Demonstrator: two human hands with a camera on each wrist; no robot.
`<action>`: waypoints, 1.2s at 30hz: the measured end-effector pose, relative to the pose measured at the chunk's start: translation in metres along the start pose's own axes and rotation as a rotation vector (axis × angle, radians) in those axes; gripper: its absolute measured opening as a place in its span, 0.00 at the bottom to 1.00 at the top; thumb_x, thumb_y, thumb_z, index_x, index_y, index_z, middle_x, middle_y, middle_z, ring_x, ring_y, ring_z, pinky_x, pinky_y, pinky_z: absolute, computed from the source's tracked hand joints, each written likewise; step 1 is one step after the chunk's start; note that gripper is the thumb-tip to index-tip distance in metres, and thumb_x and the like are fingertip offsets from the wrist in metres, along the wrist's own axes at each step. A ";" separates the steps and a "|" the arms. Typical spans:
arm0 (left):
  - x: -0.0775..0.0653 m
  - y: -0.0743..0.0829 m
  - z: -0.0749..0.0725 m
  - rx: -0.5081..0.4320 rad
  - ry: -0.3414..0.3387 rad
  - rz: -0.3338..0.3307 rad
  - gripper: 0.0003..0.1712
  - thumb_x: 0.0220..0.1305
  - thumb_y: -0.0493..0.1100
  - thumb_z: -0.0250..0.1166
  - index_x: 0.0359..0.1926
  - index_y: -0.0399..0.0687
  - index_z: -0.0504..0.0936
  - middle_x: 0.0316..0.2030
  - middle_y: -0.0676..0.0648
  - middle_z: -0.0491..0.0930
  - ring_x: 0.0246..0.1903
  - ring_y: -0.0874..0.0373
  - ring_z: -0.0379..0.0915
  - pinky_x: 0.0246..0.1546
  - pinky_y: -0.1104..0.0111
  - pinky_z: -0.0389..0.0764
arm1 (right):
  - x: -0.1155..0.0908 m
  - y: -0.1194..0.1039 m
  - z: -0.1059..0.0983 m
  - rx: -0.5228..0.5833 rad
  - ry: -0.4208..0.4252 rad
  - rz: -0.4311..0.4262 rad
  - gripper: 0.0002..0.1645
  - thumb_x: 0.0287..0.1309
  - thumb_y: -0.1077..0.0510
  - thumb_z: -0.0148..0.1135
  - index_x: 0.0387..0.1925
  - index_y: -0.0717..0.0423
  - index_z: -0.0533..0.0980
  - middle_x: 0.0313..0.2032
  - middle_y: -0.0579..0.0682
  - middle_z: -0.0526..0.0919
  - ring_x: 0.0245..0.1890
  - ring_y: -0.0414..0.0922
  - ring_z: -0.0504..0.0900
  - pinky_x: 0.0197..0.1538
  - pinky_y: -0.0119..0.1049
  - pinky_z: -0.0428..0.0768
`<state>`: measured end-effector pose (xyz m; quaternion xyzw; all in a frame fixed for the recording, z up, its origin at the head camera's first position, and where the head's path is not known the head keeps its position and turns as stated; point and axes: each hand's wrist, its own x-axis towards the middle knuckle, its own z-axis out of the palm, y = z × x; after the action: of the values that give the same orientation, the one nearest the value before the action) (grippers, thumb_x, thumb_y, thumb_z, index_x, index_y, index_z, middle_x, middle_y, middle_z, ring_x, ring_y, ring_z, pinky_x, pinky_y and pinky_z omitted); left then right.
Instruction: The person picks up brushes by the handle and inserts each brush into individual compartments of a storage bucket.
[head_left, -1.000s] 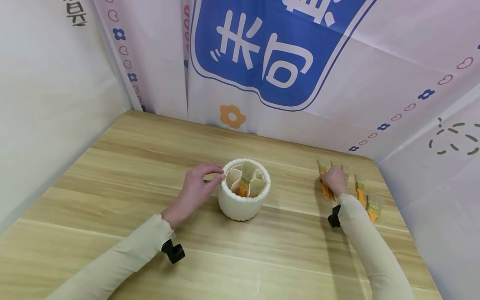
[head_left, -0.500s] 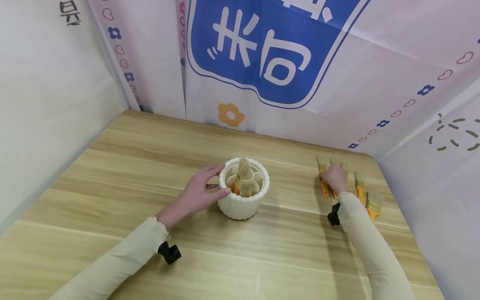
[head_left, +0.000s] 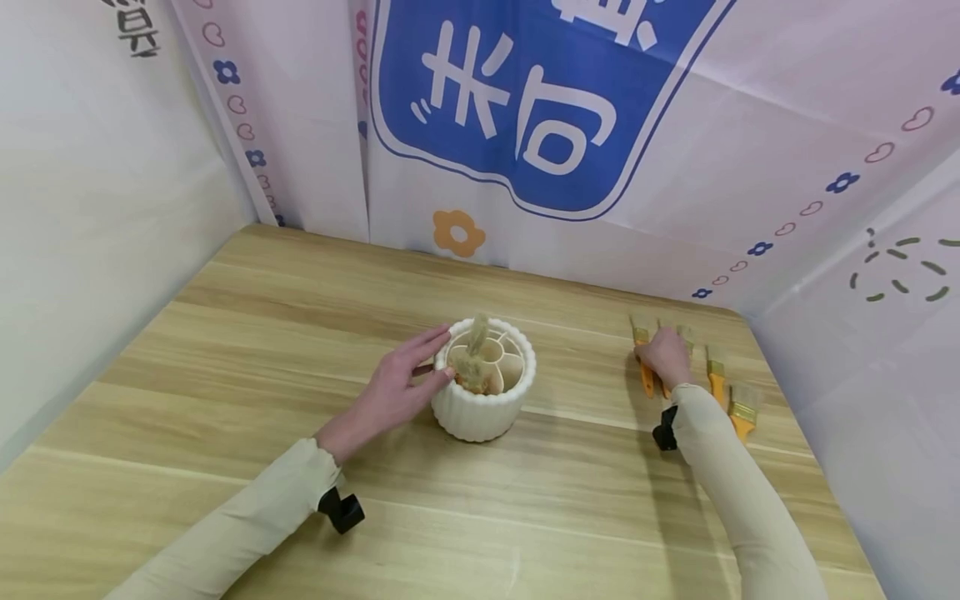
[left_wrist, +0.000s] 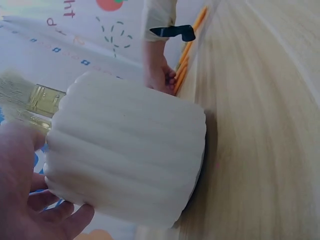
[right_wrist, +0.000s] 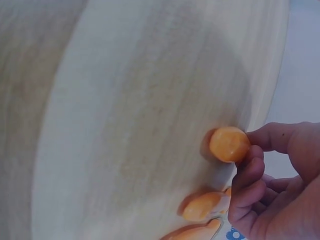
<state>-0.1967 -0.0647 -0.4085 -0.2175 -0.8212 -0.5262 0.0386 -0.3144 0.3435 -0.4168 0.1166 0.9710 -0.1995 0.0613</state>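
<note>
A white ribbed holder (head_left: 480, 417) with petal-shaped compartments stands upright on the table. Two paintbrushes (head_left: 477, 335) stand in its left compartments, bristles up; their metal collars (left_wrist: 44, 100) show in the left wrist view. My left hand (head_left: 386, 396) grips the holder's left side, thumb at the near rim and fingers around the far side. At the right, my right hand (head_left: 667, 358) pinches the orange handle of a paintbrush (right_wrist: 229, 145) between thumb and fingers. That brush lies at the left end of a row, bristles pointing to the back wall.
More orange-handled brushes lie beside the right hand, including a narrow one (head_left: 716, 375) and a wider one (head_left: 744, 408) farther right. Printed cloth walls (head_left: 555, 242) stand along the back and both sides of the wooden table (head_left: 450, 517).
The holder has turned in place, carrying its two brushes from the middle and right toward the left. My left thumb and fingers have spread around its rim. The right hand has hardly moved.
</note>
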 end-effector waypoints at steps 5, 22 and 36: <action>0.001 0.000 -0.002 0.004 -0.037 -0.027 0.37 0.61 0.41 0.61 0.68 0.37 0.57 0.71 0.40 0.53 0.66 0.40 0.59 0.58 0.59 0.75 | -0.003 0.001 -0.003 0.026 -0.020 -0.012 0.18 0.57 0.56 0.55 0.15 0.61 0.72 0.09 0.46 0.68 0.10 0.43 0.70 0.15 0.31 0.71; 0.001 -0.002 -0.002 -0.035 -0.031 -0.051 0.37 0.61 0.41 0.62 0.68 0.40 0.58 0.71 0.42 0.54 0.65 0.41 0.61 0.58 0.59 0.75 | -0.004 0.009 -0.007 0.154 -0.069 0.012 0.24 0.57 0.51 0.53 0.08 0.52 0.67 0.05 0.40 0.64 0.09 0.39 0.62 0.16 0.31 0.65; 0.002 0.000 -0.002 -0.037 -0.020 -0.056 0.37 0.60 0.40 0.63 0.68 0.39 0.59 0.71 0.42 0.55 0.65 0.41 0.61 0.57 0.61 0.75 | -0.020 0.001 -0.008 0.210 -0.047 0.000 0.20 0.54 0.51 0.54 0.12 0.56 0.78 0.11 0.45 0.78 0.13 0.39 0.70 0.19 0.28 0.69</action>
<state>-0.1985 -0.0656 -0.4071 -0.2003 -0.8173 -0.5401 0.0119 -0.2959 0.3436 -0.4067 0.1174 0.9431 -0.3027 0.0717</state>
